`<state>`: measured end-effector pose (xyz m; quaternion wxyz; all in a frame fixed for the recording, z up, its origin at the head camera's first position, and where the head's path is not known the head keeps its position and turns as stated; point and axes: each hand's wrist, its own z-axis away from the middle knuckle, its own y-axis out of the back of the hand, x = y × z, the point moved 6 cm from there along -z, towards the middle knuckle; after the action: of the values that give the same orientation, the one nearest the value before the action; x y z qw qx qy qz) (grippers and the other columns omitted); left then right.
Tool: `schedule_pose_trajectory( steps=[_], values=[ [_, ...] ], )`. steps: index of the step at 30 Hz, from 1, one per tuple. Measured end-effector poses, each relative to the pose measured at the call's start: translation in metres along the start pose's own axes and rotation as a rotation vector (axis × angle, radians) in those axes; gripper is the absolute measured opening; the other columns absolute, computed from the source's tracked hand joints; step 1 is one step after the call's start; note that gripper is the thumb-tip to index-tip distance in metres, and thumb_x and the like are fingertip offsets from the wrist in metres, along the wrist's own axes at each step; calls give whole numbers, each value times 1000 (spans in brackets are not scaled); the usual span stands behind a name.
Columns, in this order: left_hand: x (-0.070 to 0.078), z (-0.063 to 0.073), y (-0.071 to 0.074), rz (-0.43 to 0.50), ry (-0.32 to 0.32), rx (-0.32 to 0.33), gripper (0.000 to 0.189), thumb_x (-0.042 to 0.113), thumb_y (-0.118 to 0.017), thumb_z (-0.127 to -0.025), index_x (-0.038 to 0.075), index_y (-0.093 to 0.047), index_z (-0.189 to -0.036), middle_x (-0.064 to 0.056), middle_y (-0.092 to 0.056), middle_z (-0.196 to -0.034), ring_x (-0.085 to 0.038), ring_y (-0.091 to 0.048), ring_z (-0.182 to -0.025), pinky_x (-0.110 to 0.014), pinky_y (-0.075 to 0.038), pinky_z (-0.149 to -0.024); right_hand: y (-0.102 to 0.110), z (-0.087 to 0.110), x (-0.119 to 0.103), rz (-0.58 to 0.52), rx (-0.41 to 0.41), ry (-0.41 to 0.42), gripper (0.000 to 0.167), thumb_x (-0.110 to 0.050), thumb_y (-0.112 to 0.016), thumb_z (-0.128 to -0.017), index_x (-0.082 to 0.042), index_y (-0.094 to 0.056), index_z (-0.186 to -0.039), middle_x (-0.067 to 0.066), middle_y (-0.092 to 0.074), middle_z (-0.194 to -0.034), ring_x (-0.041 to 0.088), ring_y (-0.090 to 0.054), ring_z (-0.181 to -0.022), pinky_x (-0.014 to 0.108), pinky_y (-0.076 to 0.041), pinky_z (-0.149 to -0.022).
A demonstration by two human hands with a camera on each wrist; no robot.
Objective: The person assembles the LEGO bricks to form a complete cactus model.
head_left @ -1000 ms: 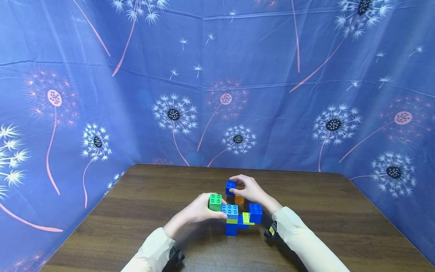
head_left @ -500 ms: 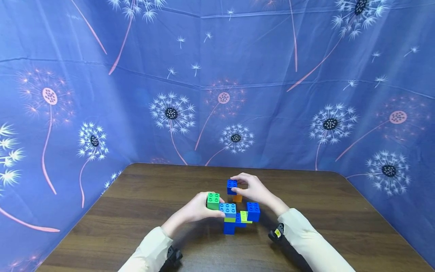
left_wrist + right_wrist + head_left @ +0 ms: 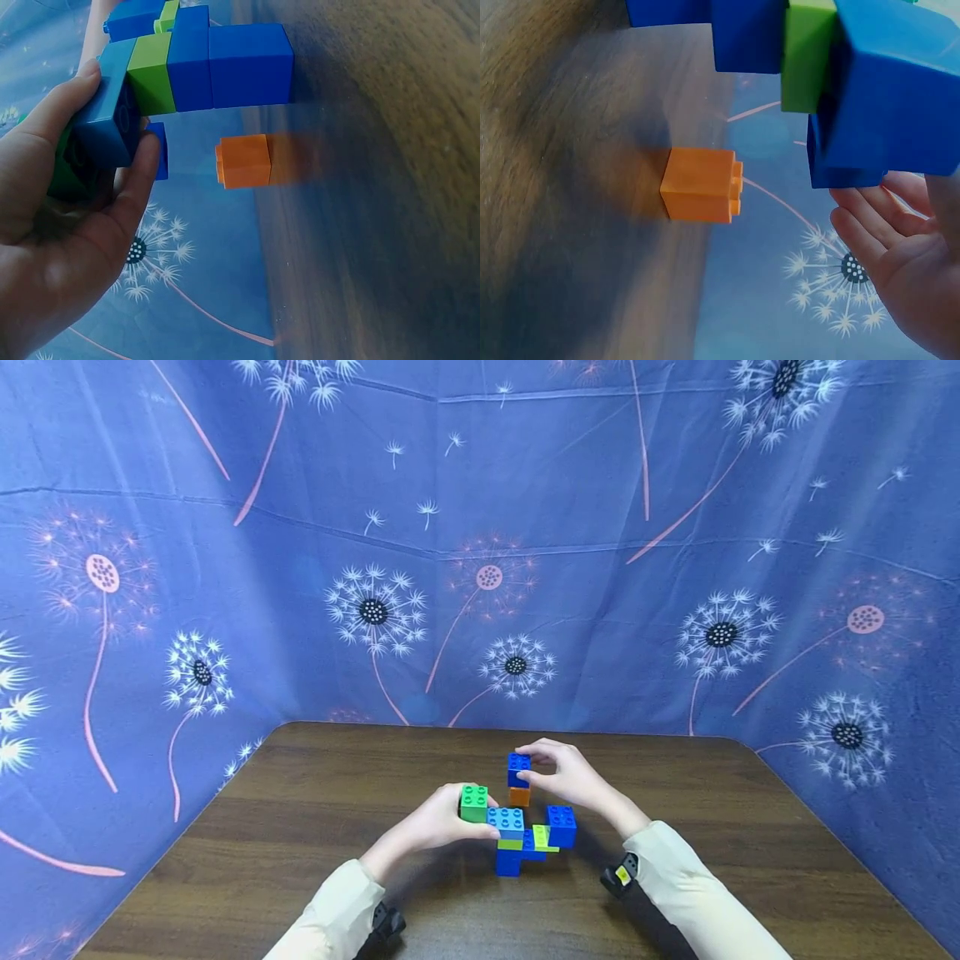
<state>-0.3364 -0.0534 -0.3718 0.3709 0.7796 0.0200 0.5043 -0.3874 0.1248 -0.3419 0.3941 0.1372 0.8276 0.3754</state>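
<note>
My left hand [image 3: 435, 821] grips a block assembly at its light-blue brick [image 3: 506, 822], thumb on the near side; a green brick [image 3: 474, 803] sits at its left end. Below the light-blue brick are a lime layer and a dark-blue brick [image 3: 508, 862]. Toward the right the assembly carries a lime brick [image 3: 543, 838] and a large blue brick [image 3: 561, 827]. My right hand [image 3: 566, 772] pinches a small blue brick [image 3: 519, 768] between thumb and fingers. Under it an orange brick [image 3: 701, 185] stands on the table, studs up; both wrist views show a gap between the two.
A brown wood-grain table [image 3: 360, 768] lies under everything. Blue dandelion-print cloth [image 3: 615, 610] hangs behind the table's far edge and along both sides. Black wrist cameras [image 3: 618, 875] hang below both cream sleeves [image 3: 697, 885].
My right hand has shifted right with the small blue brick, from left of the orange brick to over it. The left hand and assembly stay nearly in place; the head view has turned slightly.
</note>
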Motion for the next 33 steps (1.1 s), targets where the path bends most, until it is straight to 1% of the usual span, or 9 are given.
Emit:
schedule_pose_trajectory(
  steps=[4, 8, 12, 23, 29, 33],
  values=[
    [0, 0, 0, 4, 5, 5, 30, 27, -76, -78, 10, -67, -101, 6, -64, -78, -2, -49, -63, -19, -44, -59, 4, 2, -1, 4, 21, 7, 37, -23, -70, -85, -7, -63, -117, 5, -65, -110, 21, -63, -99, 40, -49, -89],
    [0, 0, 0, 0, 0, 6, 30, 28, -76, -78, 10, -67, -101, 6, -64, -77, -2, -49, -62, -19, -44, -59, 7, 5, -4, 13, 28, 31, 37, -24, -69, -85, -6, -63, -117, 5, -66, -111, 20, -64, -98, 39, -50, -89],
    [0, 0, 0, 3, -5, 4, 30, 28, -76, -78, 10, -67, -101, 6, -64, -78, -3, -50, -63, -20, -45, -59, 9, 7, -8, 8, 33, 42, 36, -25, -69, -86, -8, -63, -117, 5, -66, -111, 20, -64, -97, 39, -49, -90],
    [-1, -1, 1, -5, -17, 9, 30, 29, -76, -78, 11, -67, -100, 6, -65, -78, -2, -51, -63, -20, -45, -59, 13, 14, -21, 25, 31, 72, 34, -25, -66, -88, -9, -63, -118, 4, -66, -111, 19, -63, -97, 39, -50, -88],
    [-1, 0, 1, -3, -13, 11, 30, 29, -76, -78, 11, -67, -100, 6, -65, -79, -2, -52, -64, -21, -46, -61, 13, 18, -32, 5, 12, 80, 35, -25, -65, -88, -8, -62, -119, 3, -65, -112, 17, -63, -98, 41, -50, -88],
    [0, 0, 1, -12, -19, 22, 29, 29, -76, -78, 11, -68, -100, 7, -65, -79, -1, -52, -65, -20, -46, -61, 12, 21, -38, -1, 0, 80, 35, -27, -65, -89, -12, -62, -120, 0, -64, -112, 14, -62, -97, 42, -50, -88]
  ],
)
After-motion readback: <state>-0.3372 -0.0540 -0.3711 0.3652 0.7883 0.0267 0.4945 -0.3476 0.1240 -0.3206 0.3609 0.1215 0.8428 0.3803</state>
